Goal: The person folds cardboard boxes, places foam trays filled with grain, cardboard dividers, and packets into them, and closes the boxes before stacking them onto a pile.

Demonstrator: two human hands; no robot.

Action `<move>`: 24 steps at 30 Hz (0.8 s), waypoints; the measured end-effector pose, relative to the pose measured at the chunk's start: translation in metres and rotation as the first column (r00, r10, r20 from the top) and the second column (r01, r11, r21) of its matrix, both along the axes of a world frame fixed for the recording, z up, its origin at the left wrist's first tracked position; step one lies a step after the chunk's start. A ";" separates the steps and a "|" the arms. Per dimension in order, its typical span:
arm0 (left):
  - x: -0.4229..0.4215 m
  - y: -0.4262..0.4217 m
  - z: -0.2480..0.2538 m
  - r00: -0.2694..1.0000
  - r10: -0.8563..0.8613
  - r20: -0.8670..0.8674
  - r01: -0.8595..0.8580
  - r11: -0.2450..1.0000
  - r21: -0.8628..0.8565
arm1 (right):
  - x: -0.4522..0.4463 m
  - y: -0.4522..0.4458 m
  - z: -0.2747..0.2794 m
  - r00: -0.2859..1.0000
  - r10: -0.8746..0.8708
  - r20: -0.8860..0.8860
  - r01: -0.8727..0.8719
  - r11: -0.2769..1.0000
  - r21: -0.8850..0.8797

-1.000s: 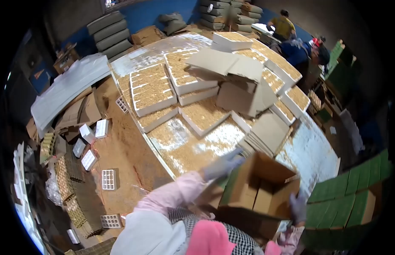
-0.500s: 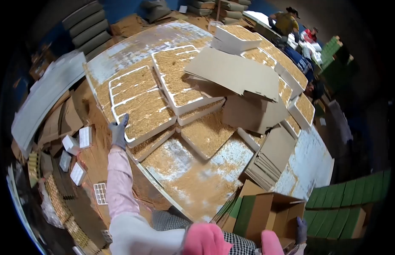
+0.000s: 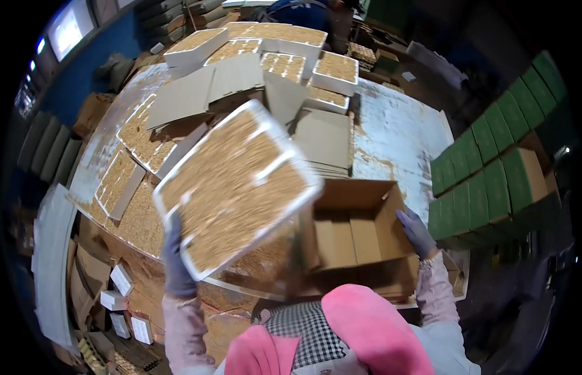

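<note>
Head: tray edge (image 3: 311, 178) near open carton (image 3: 391, 226)

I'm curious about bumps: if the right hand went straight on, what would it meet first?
The right hand would probably meet the box first, at its right wall; they may already touch.

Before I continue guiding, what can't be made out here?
Head view:
White tray: underside hidden by its filled top; filling blurred by motion.
Left hand: some fingers hidden by the tray.
Open carton: left outer side blurred.
Person in blue: cut off by the top edge.
</note>
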State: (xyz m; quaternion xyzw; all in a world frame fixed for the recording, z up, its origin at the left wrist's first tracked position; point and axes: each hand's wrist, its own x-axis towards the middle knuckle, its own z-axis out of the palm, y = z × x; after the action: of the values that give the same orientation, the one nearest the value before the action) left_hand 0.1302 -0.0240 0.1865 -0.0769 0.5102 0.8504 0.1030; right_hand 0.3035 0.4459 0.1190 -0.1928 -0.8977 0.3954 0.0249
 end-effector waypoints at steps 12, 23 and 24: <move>0.057 0.224 -0.016 0.750 -0.620 0.230 0.593 0.784 0.181 | 0.026 0.060 -0.086 0.967 0.110 -0.231 -0.118 0.993 -0.019; 0.054 0.205 -0.033 0.659 -0.721 0.215 0.446 0.144 -0.883 | 0.028 0.042 -0.032 0.942 0.320 -0.103 -0.258 0.885 0.388; 0.057 0.207 -0.033 0.676 -0.721 0.149 0.336 0.121 -0.934 | 0.027 0.042 -0.032 0.944 0.316 -0.091 -0.255 0.879 0.402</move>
State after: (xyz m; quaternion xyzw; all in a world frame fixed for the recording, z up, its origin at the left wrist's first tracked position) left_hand 0.1868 0.1827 0.1539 0.2199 0.8891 0.3124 0.2522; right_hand 0.3302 0.4875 0.0869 -0.0182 -0.9716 0.2246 0.0728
